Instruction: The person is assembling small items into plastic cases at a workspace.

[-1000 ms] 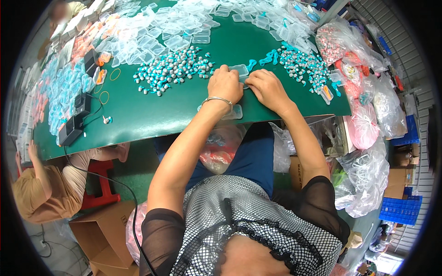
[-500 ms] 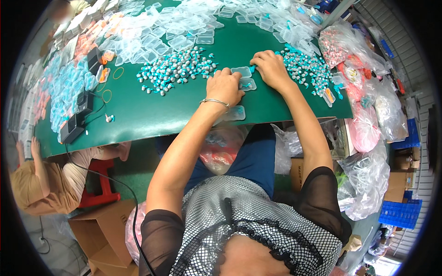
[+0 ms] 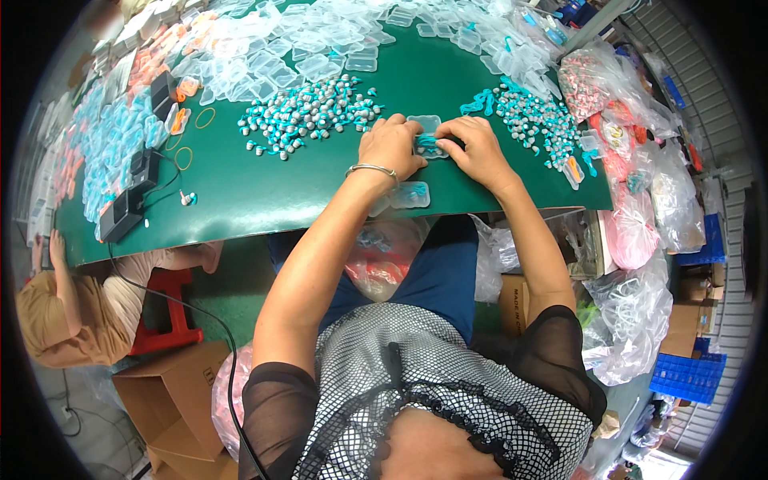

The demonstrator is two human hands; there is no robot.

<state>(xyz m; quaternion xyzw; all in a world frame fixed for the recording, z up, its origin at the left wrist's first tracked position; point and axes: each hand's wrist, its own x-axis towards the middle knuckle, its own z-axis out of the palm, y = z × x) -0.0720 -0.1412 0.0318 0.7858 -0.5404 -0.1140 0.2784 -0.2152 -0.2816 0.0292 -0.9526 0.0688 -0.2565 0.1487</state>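
A small clear plastic case (image 3: 424,123) lies opened on the green table in front of me, its lid half on the far side. A bunch of teal cord-like strands (image 3: 426,143) lies in the nearer half. My left hand (image 3: 390,149) is closed on the case's left edge, fingers bent. From the right, my right hand (image 3: 478,152) pinches the teal strands with thumb and forefinger at the case's right side. Nearer the table edge rests another clear case (image 3: 410,194) with teal inside, partly hidden by my left wrist.
Piles of small grey-and-teal pieces lie left (image 3: 312,116) and right (image 3: 532,116). Clear empty cases (image 3: 280,60) heap along the far side. Black boxes (image 3: 122,220) with a cable stand at left, near another person (image 3: 72,312). Plastic bags (image 3: 632,216) hang at right.
My right hand has come down and nearer, from beyond the case to its right side. Teal strands now fill the nearer half. My left hand stays at the case.
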